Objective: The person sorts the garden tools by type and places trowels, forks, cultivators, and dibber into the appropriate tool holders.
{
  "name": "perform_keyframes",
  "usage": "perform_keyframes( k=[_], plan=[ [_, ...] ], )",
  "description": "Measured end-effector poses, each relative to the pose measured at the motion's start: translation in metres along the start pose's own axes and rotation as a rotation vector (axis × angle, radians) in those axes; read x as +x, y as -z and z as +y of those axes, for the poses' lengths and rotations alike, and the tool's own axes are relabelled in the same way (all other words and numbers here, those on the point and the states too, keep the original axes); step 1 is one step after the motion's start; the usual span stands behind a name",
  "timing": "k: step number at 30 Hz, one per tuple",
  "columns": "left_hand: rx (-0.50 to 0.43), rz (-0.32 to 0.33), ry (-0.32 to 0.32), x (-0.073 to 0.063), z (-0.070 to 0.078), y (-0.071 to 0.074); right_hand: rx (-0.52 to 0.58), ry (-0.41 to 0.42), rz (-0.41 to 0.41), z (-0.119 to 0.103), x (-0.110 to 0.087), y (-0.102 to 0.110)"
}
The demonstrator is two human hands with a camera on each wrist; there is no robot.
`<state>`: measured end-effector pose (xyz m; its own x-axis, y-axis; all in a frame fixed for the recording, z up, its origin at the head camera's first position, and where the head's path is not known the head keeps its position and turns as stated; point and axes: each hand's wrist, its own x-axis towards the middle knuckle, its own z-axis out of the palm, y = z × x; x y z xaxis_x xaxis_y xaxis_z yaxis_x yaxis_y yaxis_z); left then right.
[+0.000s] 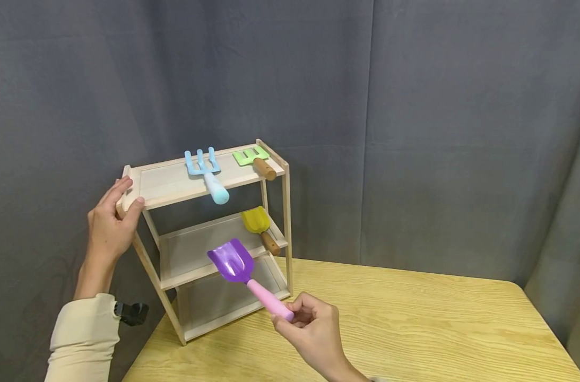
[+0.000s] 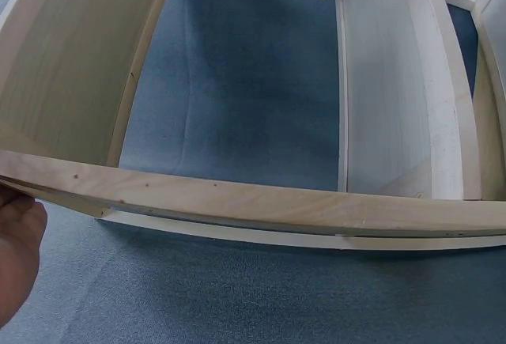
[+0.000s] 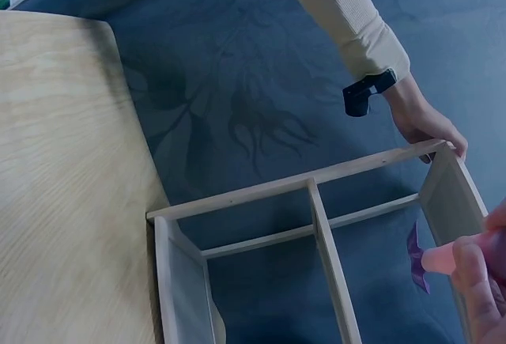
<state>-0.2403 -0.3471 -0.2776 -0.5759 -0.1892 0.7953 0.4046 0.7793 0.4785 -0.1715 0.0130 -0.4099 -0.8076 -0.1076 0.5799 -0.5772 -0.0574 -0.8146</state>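
Note:
In the head view my right hand (image 1: 316,331) pinches the pink handle end of a toy shovel (image 1: 233,261) whose purple scoop points up and left, in front of the shelf's middle tier. My left hand (image 1: 112,220) grips the left end of the wooden shelf's top tier (image 1: 167,183), thumb at the front and fingers over the side. On that tier lie a blue toy fork (image 1: 204,168), its handle jutting past the front edge, and a green toy fork (image 1: 251,155) with a brown handle. A yellow toy shovel (image 1: 256,220) lies on the middle tier's right side.
The three-tier shelf stands at the left of a light wooden table (image 1: 414,313). Behind it hangs a grey curtain (image 1: 414,132). A small black camera (image 1: 132,313) is strapped at my left wrist.

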Motion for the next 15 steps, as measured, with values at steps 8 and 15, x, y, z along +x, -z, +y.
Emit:
perform_keyframes(
  k=[8, 15],
  plan=[
    [-0.006, -0.002, -0.001, 0.000, -0.002, 0.001, -0.039, 0.014, 0.033, -0.008, 0.007, -0.013],
    [-0.001, -0.011, 0.001, 0.000, -0.001, 0.001, -0.030, 0.106, 0.053, -0.029, 0.016, -0.019]
  ],
)
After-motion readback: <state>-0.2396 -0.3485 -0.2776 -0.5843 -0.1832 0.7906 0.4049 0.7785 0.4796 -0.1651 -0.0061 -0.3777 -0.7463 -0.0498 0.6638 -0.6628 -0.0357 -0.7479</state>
